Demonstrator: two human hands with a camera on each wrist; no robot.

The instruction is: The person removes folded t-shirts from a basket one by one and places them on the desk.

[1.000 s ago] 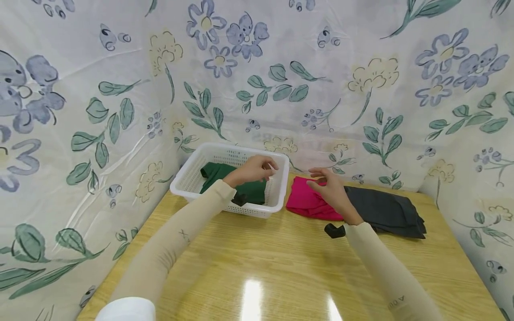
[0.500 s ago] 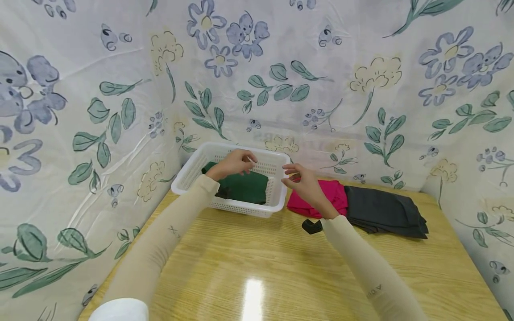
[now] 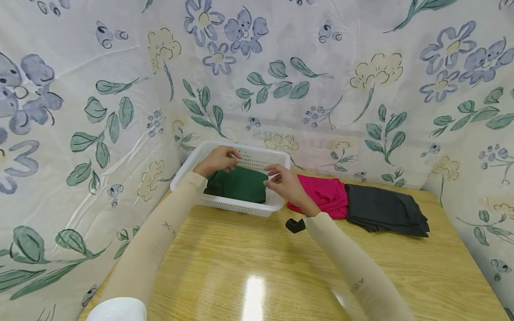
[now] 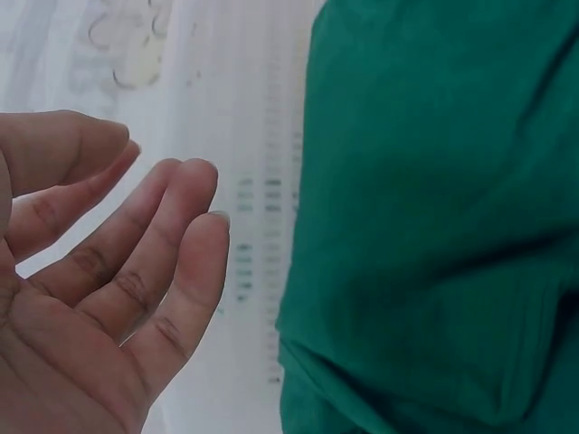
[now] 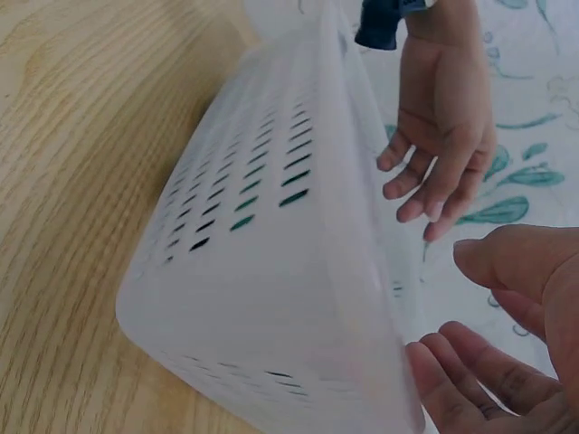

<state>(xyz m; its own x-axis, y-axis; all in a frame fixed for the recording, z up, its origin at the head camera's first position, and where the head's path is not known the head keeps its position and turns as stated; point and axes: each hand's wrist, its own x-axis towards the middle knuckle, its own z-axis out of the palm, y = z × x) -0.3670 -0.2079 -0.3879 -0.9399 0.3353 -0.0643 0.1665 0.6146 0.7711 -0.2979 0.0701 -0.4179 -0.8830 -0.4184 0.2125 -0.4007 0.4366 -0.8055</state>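
Note:
A folded dark green cloth (image 3: 241, 183) lies inside a white plastic basket (image 3: 237, 207) with slotted walls. Above the basket's left part hovers my left hand (image 3: 220, 159), its fingers loosely bent and holding nothing. In the left wrist view the green cloth (image 4: 434, 217) lies to the right of that hand (image 4: 109, 262), apart from it. My right hand (image 3: 286, 183) is at the basket's right end, fingers relaxed and holding nothing. The right wrist view has its fingertips (image 5: 439, 380) close beside the basket's rim (image 5: 362, 235); whether they touch it I cannot tell.
Right of the basket lies a folded bright pink cloth (image 3: 323, 196), partly behind my right arm. Beside it is a folded dark grey cloth (image 3: 385, 209). All rest on a wooden table (image 3: 241, 258), with a flower-patterned curtain (image 3: 257, 89) behind and at the sides.
My left hand has moved left over the basket. The right hand has travelled left from above the pink cloth to the basket's right end. The cloths and basket stay about where they were.

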